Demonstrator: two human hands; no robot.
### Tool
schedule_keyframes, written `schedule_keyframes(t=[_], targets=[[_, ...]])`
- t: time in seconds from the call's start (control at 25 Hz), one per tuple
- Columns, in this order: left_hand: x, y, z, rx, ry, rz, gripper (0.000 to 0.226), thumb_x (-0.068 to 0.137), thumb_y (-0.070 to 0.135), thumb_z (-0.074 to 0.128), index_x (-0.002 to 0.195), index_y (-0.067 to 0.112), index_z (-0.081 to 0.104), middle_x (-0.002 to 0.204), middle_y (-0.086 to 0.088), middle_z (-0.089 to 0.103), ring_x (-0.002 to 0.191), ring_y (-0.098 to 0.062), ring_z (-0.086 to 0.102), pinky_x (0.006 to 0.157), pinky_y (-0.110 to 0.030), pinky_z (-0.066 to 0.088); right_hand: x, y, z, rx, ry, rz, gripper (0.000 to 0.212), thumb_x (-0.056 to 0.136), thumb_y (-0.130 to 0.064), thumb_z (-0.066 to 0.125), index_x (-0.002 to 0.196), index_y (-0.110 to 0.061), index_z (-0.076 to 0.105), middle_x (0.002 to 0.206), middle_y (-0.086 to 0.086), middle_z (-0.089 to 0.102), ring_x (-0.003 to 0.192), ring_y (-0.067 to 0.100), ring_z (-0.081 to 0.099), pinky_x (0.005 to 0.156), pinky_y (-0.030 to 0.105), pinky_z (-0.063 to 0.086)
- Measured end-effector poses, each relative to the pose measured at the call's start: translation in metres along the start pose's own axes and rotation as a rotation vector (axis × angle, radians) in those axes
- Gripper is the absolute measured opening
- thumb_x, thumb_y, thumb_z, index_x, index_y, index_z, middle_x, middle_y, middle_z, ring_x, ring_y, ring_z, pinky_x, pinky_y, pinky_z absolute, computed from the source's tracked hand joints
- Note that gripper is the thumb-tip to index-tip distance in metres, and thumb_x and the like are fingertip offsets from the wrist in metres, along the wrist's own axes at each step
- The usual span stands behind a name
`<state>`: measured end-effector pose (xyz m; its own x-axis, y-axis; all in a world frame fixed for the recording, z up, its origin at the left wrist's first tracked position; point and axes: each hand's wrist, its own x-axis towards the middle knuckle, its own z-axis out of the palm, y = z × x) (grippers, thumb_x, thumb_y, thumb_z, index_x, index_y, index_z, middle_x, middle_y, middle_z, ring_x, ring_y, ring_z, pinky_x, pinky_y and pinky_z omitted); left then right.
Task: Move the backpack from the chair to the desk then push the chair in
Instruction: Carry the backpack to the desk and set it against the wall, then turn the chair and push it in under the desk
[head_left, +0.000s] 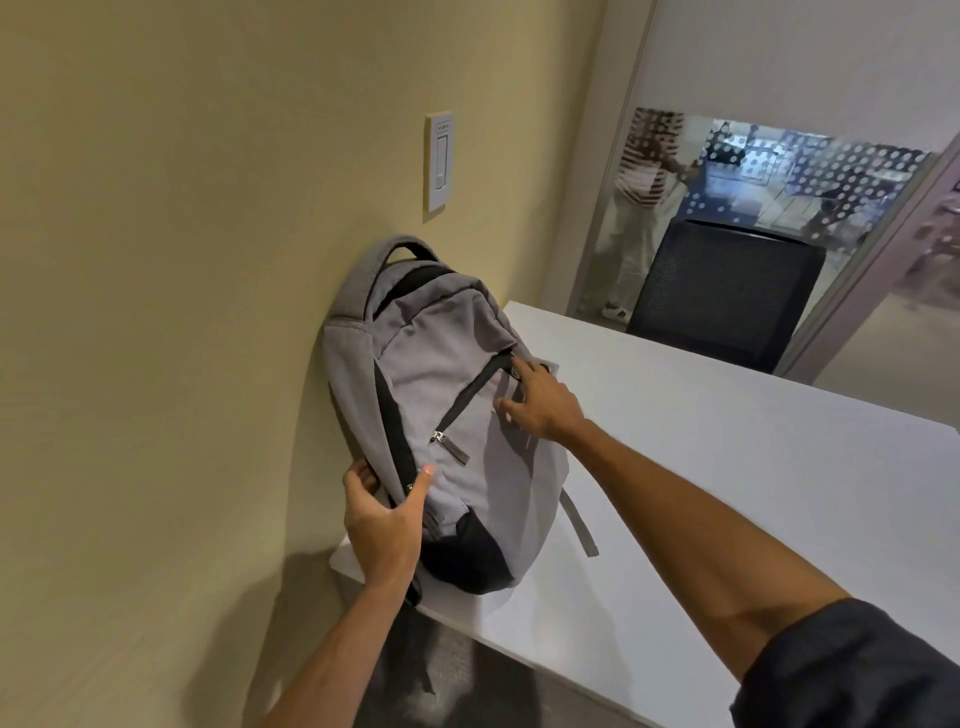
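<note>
Currently the left hand (382, 519) is clamped on the backpack (447, 415) at its lower left edge: thumb across the front panel, fingers curled around the black side trim. Narrow grip, holding the bag's side.

The right hand (540, 402) is spread fairly wide, fingers extended, resting on the bag's right front near the top end of the diagonal pocket zipper. It touches fabric; no closed grasp visible.

The backpack sits on the desk (727, 467), at the left end, upright-ish and tilted back so its rear leans on the yellow wall (182, 260). Top handle points up, just below the light switch (440, 162). The black base overhangs or sits right at the near left corner of the desk; can't tell which. One grey strap (579, 522) trails off the right side onto the desk surface. The front pocket zipper looks closed, pull hanging at its lower end. The main compartment zip at the top shows a dark gap, but contents are not visible.

So the bag is between both hands, left at bottom-left, right at mid-right.

A black mesh chair (722, 296) stands at the far side of the desk, backrest upright against the desk's far edge. Behind it is a glass panel (831, 171) with a dot pattern, and a person stands beyond the glass. Dark sleeve on the right arm, lower right of view.
</note>
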<state>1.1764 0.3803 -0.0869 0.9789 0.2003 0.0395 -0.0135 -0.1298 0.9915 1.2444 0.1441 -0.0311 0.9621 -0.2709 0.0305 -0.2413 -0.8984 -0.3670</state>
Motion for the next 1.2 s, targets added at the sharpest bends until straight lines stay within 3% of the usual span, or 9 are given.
schedule_keyframes(t=[0.12,0.24,0.36,0.48,0.68,0.92,1.2], targets=[[-0.009,0.012,-0.002,0.027,0.076,0.025,0.066,0.076,0.03,0.081,0.129,0.007,0.048,0.125,-0.013,0.059,0.113,-0.03,0.058,0.097,-0.048,0.05,-0.023,-0.001,-0.007,0.079,-0.013,-0.027,0.055,0.09,-0.04,0.061,0.141,-0.02,0.05,0.141,0.007,0.056,0.119,0.027,0.059,0.098,0.045,0.049],[-0.026,0.029,-0.002,0.021,0.116,0.112,0.047,0.081,0.019,0.076,0.121,0.009,0.053,0.112,-0.008,0.058,0.102,-0.026,0.058,0.085,-0.045,0.053,-0.05,0.001,-0.017,0.094,0.021,-0.065,0.034,0.093,-0.035,0.061,0.121,-0.017,0.067,0.118,0.005,0.07,0.103,0.022,0.067,0.089,0.037,0.056],[-0.053,0.05,-0.004,-0.024,0.016,0.149,0.024,0.085,0.017,0.07,0.106,0.019,0.058,0.098,-0.001,0.062,0.09,-0.021,0.06,0.077,-0.035,0.052,-0.084,0.004,-0.032,0.1,0.081,-0.08,0.027,0.094,-0.032,0.06,0.114,-0.017,0.071,0.111,0.004,0.073,0.091,0.018,0.066,0.078,0.026,0.051],[-0.084,0.067,-0.002,-0.046,-0.137,0.161,0.009,0.087,0.012,0.066,0.091,0.019,0.063,0.086,0.003,0.066,0.083,-0.016,0.063,0.075,-0.026,0.052,-0.129,0.016,-0.051,0.113,0.113,-0.061,0.026,0.095,-0.034,0.059,0.112,-0.019,0.071,0.109,0.003,0.074,0.088,0.017,0.067,0.077,0.026,0.052],[-0.16,0.094,-0.002,-0.09,-0.306,0.24,0.014,0.086,0.005,0.065,0.082,0.019,0.064,0.079,0.002,0.068,0.074,-0.005,0.063,0.067,-0.009,0.046,-0.23,0.056,-0.094,0.161,0.201,-0.008,0.026,0.096,-0.035,0.059,0.112,-0.019,0.071,0.107,0.002,0.075,0.088,0.015,0.069,0.08,0.028,0.056],[-0.278,0.11,-0.016,-0.142,-0.418,0.197,0.023,0.085,0.0,0.064,0.073,0.02,0.061,0.073,-0.004,0.066,0.073,-0.017,0.063,0.067,-0.019,0.047,-0.378,0.109,-0.147,0.189,0.269,0.043,0.026,0.096,-0.033,0.059,0.113,-0.018,0.071,0.104,0.004,0.075,0.087,0.015,0.07,0.085,0.035,0.059],[-0.389,0.145,-0.002,-0.176,-0.596,0.253,0.014,0.088,0.005,0.061,0.082,0.018,0.064,0.081,-0.003,0.069,0.081,-0.019,0.066,0.068,-0.016,0.047,-0.525,0.159,-0.213,0.129,0.324,0.16,0.028,0.096,-0.036,0.059,0.118,-0.022,0.068,0.108,0.002,0.074,0.089,0.015,0.069,0.087,0.037,0.058]])
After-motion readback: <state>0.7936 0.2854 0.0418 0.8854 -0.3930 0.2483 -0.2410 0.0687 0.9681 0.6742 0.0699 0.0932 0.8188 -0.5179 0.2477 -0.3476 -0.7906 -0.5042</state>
